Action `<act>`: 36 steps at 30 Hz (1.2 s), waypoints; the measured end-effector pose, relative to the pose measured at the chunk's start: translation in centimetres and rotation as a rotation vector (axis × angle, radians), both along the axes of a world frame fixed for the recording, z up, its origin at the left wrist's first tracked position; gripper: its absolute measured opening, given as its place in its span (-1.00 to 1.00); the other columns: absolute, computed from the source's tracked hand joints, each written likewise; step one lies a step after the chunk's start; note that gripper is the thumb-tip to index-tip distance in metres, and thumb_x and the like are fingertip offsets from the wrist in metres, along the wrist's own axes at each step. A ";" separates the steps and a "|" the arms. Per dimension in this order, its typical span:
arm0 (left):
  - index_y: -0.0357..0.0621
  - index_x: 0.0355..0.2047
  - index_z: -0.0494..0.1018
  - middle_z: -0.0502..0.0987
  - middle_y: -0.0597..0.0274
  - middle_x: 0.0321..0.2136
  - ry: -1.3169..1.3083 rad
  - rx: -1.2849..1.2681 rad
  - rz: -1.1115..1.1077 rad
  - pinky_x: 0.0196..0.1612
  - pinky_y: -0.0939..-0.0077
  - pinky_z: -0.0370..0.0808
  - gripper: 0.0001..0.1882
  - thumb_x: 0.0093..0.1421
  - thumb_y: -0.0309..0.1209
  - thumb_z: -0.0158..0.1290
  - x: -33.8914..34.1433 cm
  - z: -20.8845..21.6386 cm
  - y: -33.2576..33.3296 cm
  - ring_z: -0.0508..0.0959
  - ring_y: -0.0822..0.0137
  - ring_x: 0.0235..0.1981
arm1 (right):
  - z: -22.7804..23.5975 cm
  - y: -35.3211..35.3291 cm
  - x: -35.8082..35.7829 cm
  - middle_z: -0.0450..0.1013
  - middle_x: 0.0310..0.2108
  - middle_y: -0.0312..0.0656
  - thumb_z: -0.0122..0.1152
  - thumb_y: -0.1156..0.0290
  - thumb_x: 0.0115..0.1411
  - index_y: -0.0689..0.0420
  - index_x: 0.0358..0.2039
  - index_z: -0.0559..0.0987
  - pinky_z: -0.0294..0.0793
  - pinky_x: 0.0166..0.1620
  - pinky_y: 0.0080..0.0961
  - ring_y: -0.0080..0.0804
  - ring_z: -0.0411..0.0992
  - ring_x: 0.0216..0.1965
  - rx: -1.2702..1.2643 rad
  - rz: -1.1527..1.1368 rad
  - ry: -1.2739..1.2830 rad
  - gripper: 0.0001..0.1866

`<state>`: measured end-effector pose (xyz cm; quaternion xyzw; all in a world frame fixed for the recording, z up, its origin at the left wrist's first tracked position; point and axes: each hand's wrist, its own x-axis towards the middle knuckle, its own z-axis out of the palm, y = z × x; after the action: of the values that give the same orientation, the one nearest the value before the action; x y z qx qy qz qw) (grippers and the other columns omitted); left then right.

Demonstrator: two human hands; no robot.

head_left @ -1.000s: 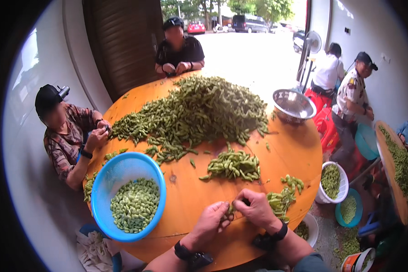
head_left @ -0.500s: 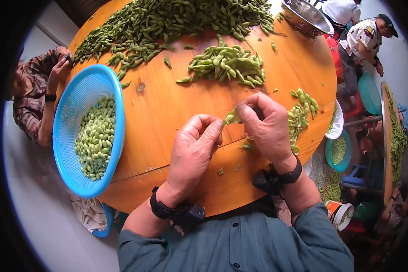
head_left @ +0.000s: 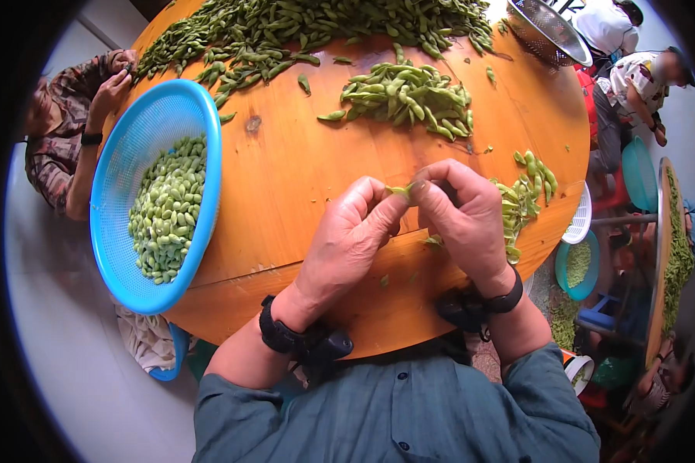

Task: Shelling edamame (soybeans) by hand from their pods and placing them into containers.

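Between the fingertips of both hands is a green edamame pod (head_left: pixel 398 190), mostly hidden by my fingers. My left hand (head_left: pixel 353 235) pinches its left end with thumb and forefinger. The other end is pinched by my right hand (head_left: pixel 463 220). Beyond my hands lies a small pile of whole edamame pods (head_left: pixel 409 99). To the right of my right hand is a heap of paler pods that look like opened husks (head_left: pixel 521 201). A blue plastic basket (head_left: pixel 212 166) on the left holds many shelled green beans (head_left: pixel 166 212).
A large heap of pods (head_left: pixel 309 35) covers the far side of the round wooden table (head_left: pixel 286 170). A metal colander (head_left: pixel 548 35) stands at the far right edge. One person (head_left: pixel 69 143) sits at the left; others are around a second table (head_left: pixel 660 262) at the right.
My hands have come closer together, and less of the pod shows between them. The view has shifted slightly, so the table and basket appear a little displaced.
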<state>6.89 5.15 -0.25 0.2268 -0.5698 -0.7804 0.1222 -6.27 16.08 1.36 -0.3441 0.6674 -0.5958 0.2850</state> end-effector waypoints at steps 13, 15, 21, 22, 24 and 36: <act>-0.10 -0.20 0.35 0.49 0.27 -0.43 0.110 0.289 0.121 -0.56 0.79 0.17 -0.88 0.26 -0.45 -0.12 1.3 4.3 -1.1 0.27 0.62 -0.61 | 1.3 1.0 -1.4 0.38 -0.59 -0.37 0.26 0.51 0.20 0.25 -0.36 0.53 0.33 -0.49 -0.63 -0.72 0.33 -0.54 -0.033 -0.077 0.181 -0.91; -0.12 -0.18 0.35 0.48 0.27 -0.43 0.192 0.107 0.227 -0.61 0.78 0.15 -0.83 0.23 -0.45 -0.14 2.9 6.5 -1.8 0.25 0.61 -0.63 | 2.0 1.9 -2.0 0.41 -0.60 -0.24 0.26 0.56 0.14 0.25 -0.36 0.52 0.36 -0.47 -0.54 -0.55 0.39 -0.56 -0.055 -0.110 0.313 -0.92; -0.24 -0.14 0.41 0.47 0.22 -0.22 0.007 -0.563 0.643 -0.09 0.66 0.43 -0.79 0.25 -0.58 -0.15 11.8 7.7 -7.0 0.47 0.50 -0.24 | 2.5 4.7 -4.3 0.50 -0.28 0.00 0.15 0.61 0.07 0.23 -0.20 0.54 0.49 -0.25 -0.27 -0.05 0.51 -0.32 0.154 -0.167 0.902 -0.76; -0.26 -0.15 0.43 0.49 0.21 -0.19 -0.117 -0.698 0.680 -0.04 0.60 0.42 -0.81 0.27 -0.57 -0.13 12.2 7.1 -7.6 0.48 0.43 -0.18 | 2.3 5.0 -4.4 0.46 -0.15 0.05 0.12 0.60 0.06 0.23 -0.08 0.51 0.48 -0.13 -0.22 0.00 0.49 -0.19 0.158 -0.207 1.027 -0.65; -0.28 -0.17 0.46 0.51 0.19 -0.16 -0.285 -1.002 0.694 0.03 0.49 0.41 -0.84 0.30 -0.56 -0.09 12.5 6.5 -8.0 0.50 0.33 -0.10 | 2.8 5.1 -3.9 0.45 -0.15 0.05 0.11 0.61 0.06 0.25 -0.05 0.50 0.48 -0.11 -0.22 0.02 0.48 -0.17 0.114 -0.236 0.972 -0.62; -0.28 -0.23 0.51 0.50 -0.04 -0.19 -0.260 -1.483 0.227 -0.05 0.19 0.43 -0.82 0.14 -0.51 0.13 -3.0 4.1 -6.4 0.50 -0.03 -0.11 | -1.0 3.2 1.2 0.47 -0.37 -0.05 0.03 0.75 0.12 0.27 -0.08 0.48 0.49 -0.22 -0.33 -0.14 0.49 -0.32 -0.129 0.194 0.520 -0.67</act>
<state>3.86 -1.21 3.83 0.2328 -0.9278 -0.1429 0.2541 -5.09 19.30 0.40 -0.5650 0.6427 -0.4987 0.1376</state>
